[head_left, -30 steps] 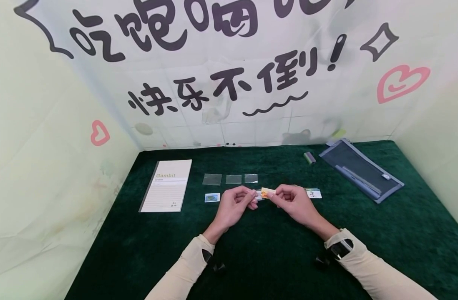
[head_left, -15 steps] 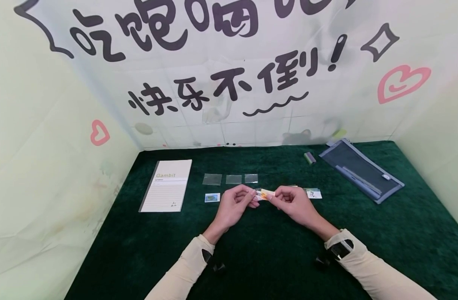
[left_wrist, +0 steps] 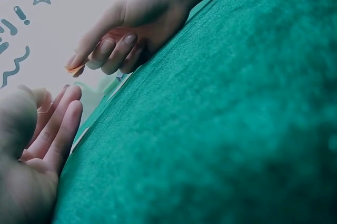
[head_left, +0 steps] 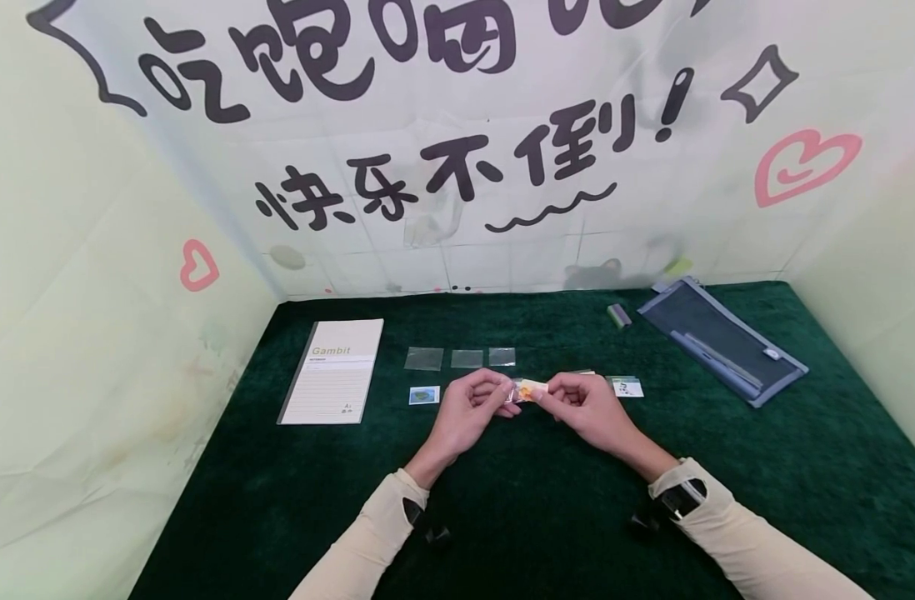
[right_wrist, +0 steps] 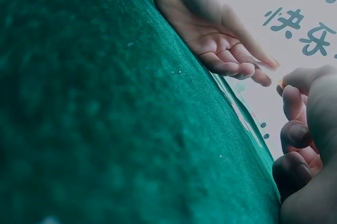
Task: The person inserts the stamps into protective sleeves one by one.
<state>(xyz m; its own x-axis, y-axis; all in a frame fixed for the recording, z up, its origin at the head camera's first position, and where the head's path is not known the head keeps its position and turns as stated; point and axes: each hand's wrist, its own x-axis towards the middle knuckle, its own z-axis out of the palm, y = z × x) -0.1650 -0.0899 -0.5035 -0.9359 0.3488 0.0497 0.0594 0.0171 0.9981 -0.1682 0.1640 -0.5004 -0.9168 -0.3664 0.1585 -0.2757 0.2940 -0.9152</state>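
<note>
In the head view my left hand (head_left: 472, 408) pinches a small clear plastic sleeve (head_left: 512, 393) between thumb and fingers. My right hand (head_left: 588, 408) pinches a small cream-and-orange stamp-like card (head_left: 532, 388), its left end overlapping the sleeve's edge. From the left wrist, only a bit of the orange card (left_wrist: 77, 69) shows at the right thumb tip. The right wrist view has the sleeve's thin edge (right_wrist: 265, 65) at the left hand's fingertips. Both hands are raised over the dark green cloth. A blue-bordered picture card (head_left: 424, 396) lies left of the left hand.
Several clear sleeves (head_left: 424, 359) lie in a row behind the hands. Beyond the right hand is a white card (head_left: 627, 387). A notebook (head_left: 333, 375) lies at left, a mesh zip pouch (head_left: 720, 342) at back right, and a small purple-grey block (head_left: 618, 316) beside it.
The orange card has shifted slightly left and down, so it overlaps the sleeve more. Both hands stay nearly in place.
</note>
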